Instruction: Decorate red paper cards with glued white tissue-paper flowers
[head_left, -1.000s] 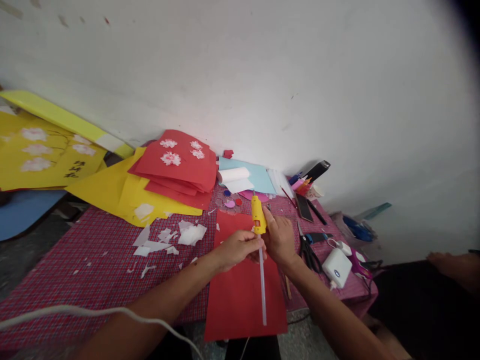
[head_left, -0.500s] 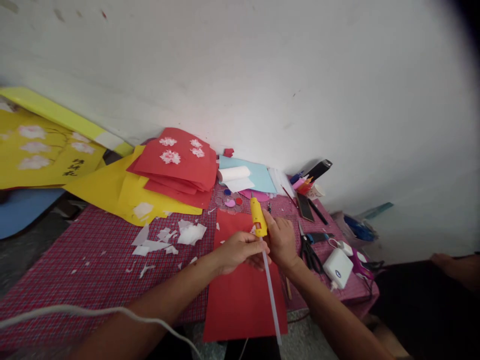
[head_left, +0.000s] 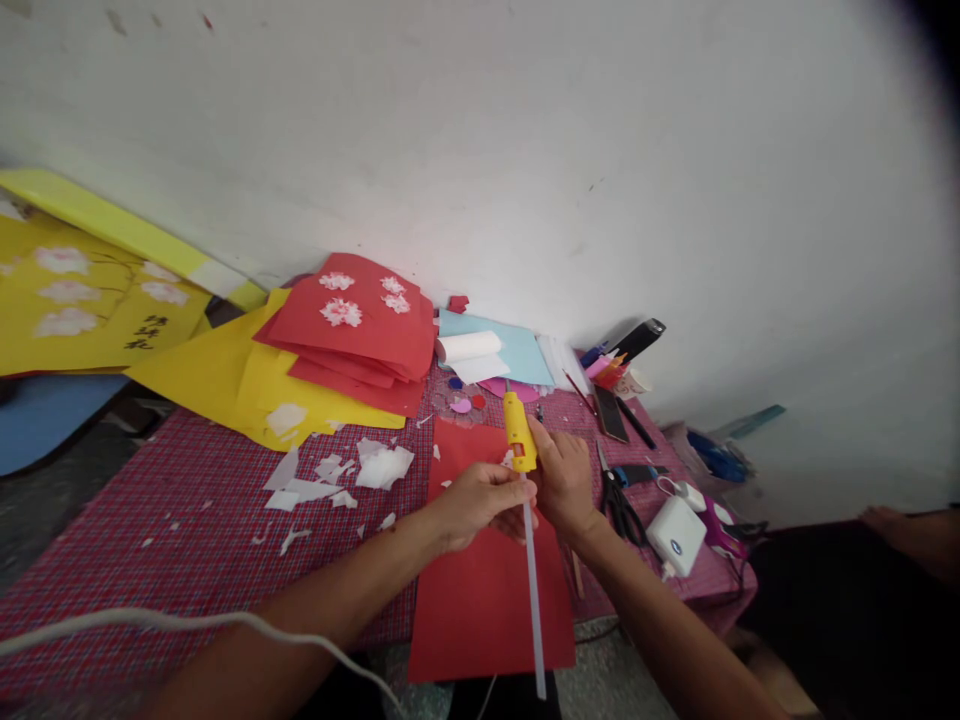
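A yellow hot-glue gun [head_left: 517,432] is gripped in my right hand [head_left: 564,478], its nozzle pointing away toward the wall. My left hand [head_left: 480,500] pinches a long clear glue stick [head_left: 532,590] just behind the gun's rear opening; the stick trails back toward me. Both hands hover above a red paper sheet [head_left: 480,590] lying on the checked tablecloth [head_left: 172,550].
Red sheets with white paper flowers [head_left: 349,325] and yellow sheets [head_left: 225,385] lie to the left, with white scraps [head_left: 337,470]. Scissors [head_left: 616,500], a white charger [head_left: 675,535], a light-blue sheet [head_left: 517,350] and pens sit to the right. A white cord [head_left: 187,625] crosses near me. Another person's limb [head_left: 907,535] shows at far right.
The free end of the glue stick swung right and then part-way back, while both hands stayed at the gun's rear. The view shifted slightly.
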